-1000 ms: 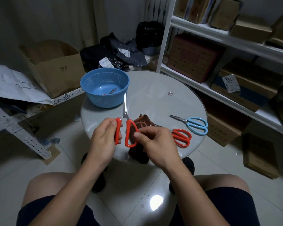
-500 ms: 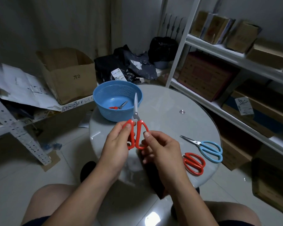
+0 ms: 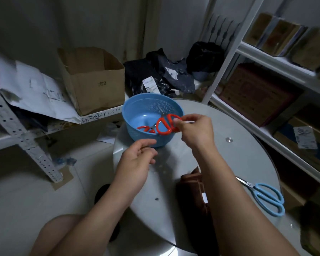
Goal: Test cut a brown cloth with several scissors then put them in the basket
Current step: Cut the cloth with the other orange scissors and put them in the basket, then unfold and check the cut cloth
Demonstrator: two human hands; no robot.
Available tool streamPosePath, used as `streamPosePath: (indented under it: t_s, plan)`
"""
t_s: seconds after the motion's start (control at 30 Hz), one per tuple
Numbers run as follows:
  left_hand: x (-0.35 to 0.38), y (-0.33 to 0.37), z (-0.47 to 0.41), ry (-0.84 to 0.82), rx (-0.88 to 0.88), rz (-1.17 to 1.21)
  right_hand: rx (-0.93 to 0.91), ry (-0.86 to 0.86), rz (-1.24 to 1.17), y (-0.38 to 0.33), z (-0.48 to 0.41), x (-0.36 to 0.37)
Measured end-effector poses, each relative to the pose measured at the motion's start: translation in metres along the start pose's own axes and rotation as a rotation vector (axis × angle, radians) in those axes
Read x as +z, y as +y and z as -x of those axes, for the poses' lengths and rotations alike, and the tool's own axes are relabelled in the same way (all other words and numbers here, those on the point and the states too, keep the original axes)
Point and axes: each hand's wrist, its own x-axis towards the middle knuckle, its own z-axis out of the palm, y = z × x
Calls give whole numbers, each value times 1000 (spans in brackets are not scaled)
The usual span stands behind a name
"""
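Right hand point(image 3: 196, 132) pinches red-handled steel scissors point(image 3: 163, 124) by loops above round blue plastic basket point(image 3: 131, 115), blades pointing down-away into bowl; left hand point(image 3: 137, 159) empty, fingers loosely spread, near basket wall

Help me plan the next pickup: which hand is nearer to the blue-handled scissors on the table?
Right. The right hand holds red scissors over the blue basket, with its forearm passing beside the blue-handled scissors. The left hand is farther away.
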Motion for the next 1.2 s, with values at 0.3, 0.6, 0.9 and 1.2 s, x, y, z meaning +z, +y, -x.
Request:
streamPosePath:
  t_s: [0.3,0.6,0.9,1.2]
  plan:
    - [-5,-14,-28,70,179,-442,-198,-87,668,-13,-37,45]
    - [-4,-11,-37,14,154,-640,-367,-168,708,-7,-27,27]
    - [43,-19,33,-175,296,-836,-182,-103,300,53,41,-107]
    - [73,-38,85,-165,48,-788,160,-212,545,108,130,-155]
